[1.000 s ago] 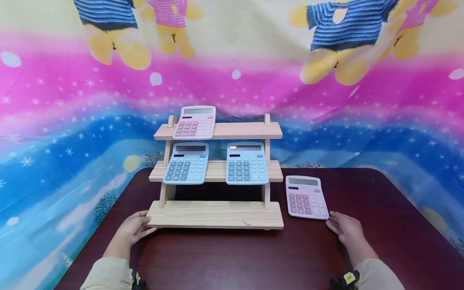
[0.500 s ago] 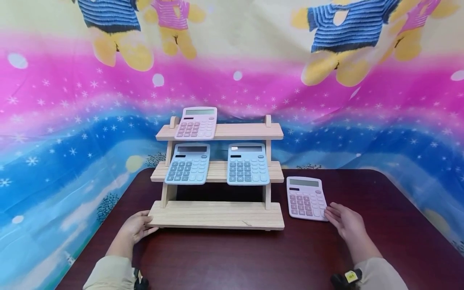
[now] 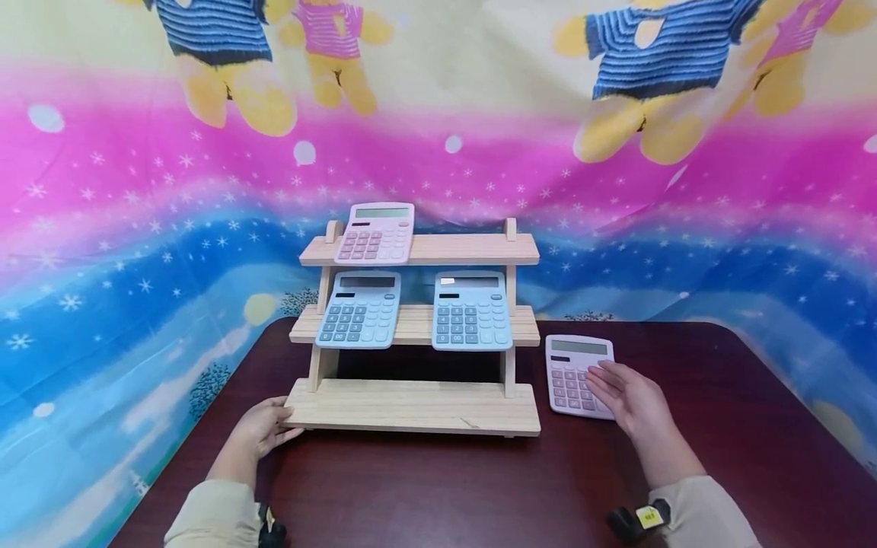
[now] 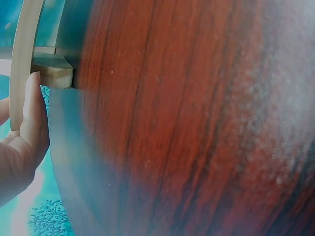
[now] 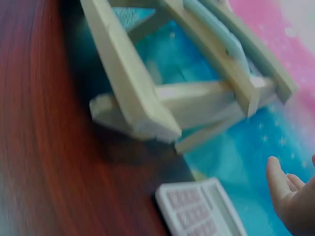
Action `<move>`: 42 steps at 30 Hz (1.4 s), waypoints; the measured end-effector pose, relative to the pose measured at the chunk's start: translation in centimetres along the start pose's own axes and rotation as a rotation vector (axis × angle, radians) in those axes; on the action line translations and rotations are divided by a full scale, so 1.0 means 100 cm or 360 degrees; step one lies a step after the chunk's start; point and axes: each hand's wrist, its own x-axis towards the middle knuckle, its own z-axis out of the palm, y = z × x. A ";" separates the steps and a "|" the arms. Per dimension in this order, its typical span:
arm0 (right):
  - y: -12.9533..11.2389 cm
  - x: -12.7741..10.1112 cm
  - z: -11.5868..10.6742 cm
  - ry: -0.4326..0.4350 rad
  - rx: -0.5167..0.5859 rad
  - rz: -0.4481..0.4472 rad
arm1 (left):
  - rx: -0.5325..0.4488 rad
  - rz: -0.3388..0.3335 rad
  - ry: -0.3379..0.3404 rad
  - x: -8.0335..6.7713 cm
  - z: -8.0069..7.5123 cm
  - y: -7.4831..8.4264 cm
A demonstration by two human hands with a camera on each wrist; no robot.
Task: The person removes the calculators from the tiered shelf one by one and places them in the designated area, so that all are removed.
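My left hand (image 3: 259, 430) pinches the left end of the bottom board of a three-tier wooden display rack (image 3: 411, 411); in the left wrist view, thumb and fingers (image 4: 34, 110) lie on either side of the board (image 4: 23, 64). On the table right of the rack lies a pink calculator (image 3: 565, 377). Over its right side hovers my right hand (image 3: 633, 399), fingers extended and holding nothing. The right wrist view shows that hand (image 5: 295, 196) apart from the calculator (image 5: 192, 206).
Another pink calculator (image 3: 377, 232) leans on the rack's top tier, at the left. Two blue calculators, a left one (image 3: 359, 308) and a right one (image 3: 471, 310), lean on the middle tier. A printed cloth (image 3: 438, 167) hangs behind the dark red table (image 3: 425, 487).
My right hand has moved left and up, from beside the pink calculator's lower right corner to over its right side. The left hand keeps its place on the rack. The head view shifts slightly.
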 end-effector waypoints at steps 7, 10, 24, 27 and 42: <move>-0.003 -0.023 0.051 -0.0095 -0.0013 -0.0023 | 0.0021 0.0009 -0.0005 0.010 -0.004 -0.007; -0.002 -0.023 0.064 -0.0155 -0.0074 -0.0051 | 0.0017 0.0024 -0.0025 0.016 -0.010 -0.012; 0.004 -0.014 0.119 -0.0251 -0.0101 -0.0065 | -0.0019 -0.0022 -0.0024 0.007 -0.005 -0.003; 0.006 -0.011 0.127 -0.0244 -0.0102 -0.0057 | -0.0036 -0.0023 -0.0027 0.005 -0.004 -0.003; 0.022 -0.002 0.165 -0.0308 -0.0129 -0.0098 | -0.0063 -0.0018 -0.0039 0.012 -0.009 -0.009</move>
